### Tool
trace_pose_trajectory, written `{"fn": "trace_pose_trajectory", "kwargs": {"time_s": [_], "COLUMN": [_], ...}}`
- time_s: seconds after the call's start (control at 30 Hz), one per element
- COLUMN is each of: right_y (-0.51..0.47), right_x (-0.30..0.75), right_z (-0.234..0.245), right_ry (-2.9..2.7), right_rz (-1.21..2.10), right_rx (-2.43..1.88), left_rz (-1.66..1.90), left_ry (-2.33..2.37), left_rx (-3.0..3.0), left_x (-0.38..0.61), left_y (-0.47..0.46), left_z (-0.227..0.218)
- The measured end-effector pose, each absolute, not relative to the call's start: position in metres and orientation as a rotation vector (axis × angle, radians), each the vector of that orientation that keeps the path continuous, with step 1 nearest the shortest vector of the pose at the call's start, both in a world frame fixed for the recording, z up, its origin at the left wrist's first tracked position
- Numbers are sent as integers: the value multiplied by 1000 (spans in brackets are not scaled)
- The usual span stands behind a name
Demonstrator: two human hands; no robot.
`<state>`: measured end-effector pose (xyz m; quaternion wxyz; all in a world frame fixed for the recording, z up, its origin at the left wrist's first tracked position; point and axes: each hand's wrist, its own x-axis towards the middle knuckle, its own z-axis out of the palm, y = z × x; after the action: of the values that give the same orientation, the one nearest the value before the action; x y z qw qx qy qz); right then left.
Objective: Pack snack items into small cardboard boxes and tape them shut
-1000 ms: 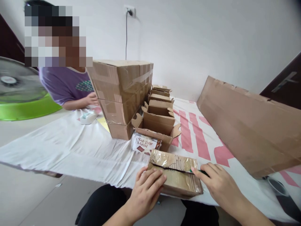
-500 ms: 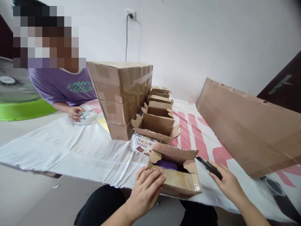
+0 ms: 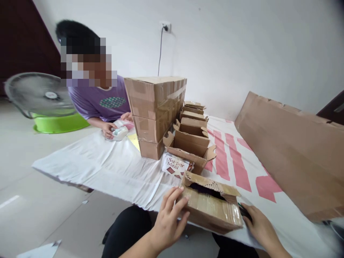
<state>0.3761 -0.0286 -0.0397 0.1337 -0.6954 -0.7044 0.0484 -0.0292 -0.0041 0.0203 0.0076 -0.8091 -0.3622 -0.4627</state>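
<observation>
A small taped cardboard box (image 3: 215, 209) sits at the near edge of the white cloth (image 3: 107, 165), its top flaps partly open with something dark purple inside. My left hand (image 3: 169, 218) rests on the box's left front corner, fingers spread flat. My right hand (image 3: 258, 225) lies at the box's right side, closed around a dark green-edged cutter (image 3: 243, 210) that pokes out beside the box.
A stack of three sealed boxes (image 3: 154, 114) and a row of several open boxes (image 3: 192, 143) stand behind, with a "Super Meal" packet (image 3: 176, 165). A large flat carton (image 3: 292, 154) leans at right. Another person in purple (image 3: 99, 102) handles a small device (image 3: 119, 132). A fan (image 3: 40, 95) stands left.
The box's top flaps opened, then dropped partly down. My right hand drew the cutter off the box top to its right side. The view swung left; the other person's hand moved onto the device.
</observation>
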Motion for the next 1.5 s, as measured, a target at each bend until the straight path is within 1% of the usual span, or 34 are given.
{"fn": "trace_pose_trajectory", "kwargs": {"time_s": [0.17,0.33,0.43,0.6,0.7,0.77,0.97,1.13,1.27,1.4,1.5], "right_y": [-28,-27,-29,-44,-49,-47,-33,-36,-48,-57,-58], "right_x": [375,365,353,317,293,279,260,252,244,234,229], "right_z": [-44,-44,-31,22,51,62,69,78,93,104,101], "right_ry": [-2035,-2025,-1929,-1733,-1932,-2110,-2332,-2251,-2205,-2495,-2559], "right_rz": [24,-31,-45,-113,-134,-154,-273,-273,-335,-170,-69], "right_rx": [-1950,-1828,-1730,-1494,-1312,-1250,-1345,-1340,-1163,-883,-888], "left_rz": [-1605,-1570,-1535,-1534,-1575,-1580,-1597,-1620,-1731,-1928,-2035], "left_ry": [-1343,-1509,-1543,-1440,-1458,-1490,-1509,-1545,-1494,-1460,-1481], "left_rx": [-2508,-2594,-2673,-2714,-2669,-2646,-2664,-2707,-2724,-2720,-2701], "left_x": [-40,-53,-59,-58,-53,-50,-47,-47,-47,-54,-58], "left_y": [-5,-2,-1,1,3,4,3,0,1,3,2], "left_z": [-2,-31,-39,-24,-7,2,6,1,0,4,13]}}
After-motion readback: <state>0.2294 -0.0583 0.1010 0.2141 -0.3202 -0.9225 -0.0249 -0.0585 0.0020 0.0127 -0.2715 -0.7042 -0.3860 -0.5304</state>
